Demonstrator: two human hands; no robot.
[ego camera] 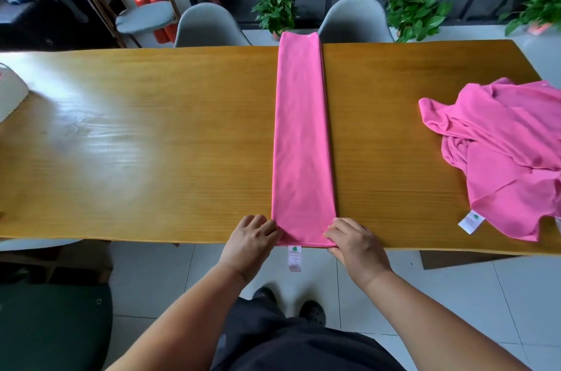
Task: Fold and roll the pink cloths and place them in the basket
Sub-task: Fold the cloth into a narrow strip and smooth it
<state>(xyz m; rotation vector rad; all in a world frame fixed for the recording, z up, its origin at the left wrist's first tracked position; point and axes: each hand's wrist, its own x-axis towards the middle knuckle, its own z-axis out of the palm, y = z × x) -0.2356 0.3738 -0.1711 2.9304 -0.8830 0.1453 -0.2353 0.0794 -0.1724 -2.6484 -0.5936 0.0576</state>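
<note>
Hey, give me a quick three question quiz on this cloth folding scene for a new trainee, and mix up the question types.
1. True or false: the folded pink cloth lies as a long strip across the wooden table.
2. Where is the crumpled pink cloth? A) at the table's right end B) on a grey chair C) on the floor
3. Fill in: the left hand and right hand hold the strip's ____ end.

Key: 1 true; 2 A; 3 near.
</note>
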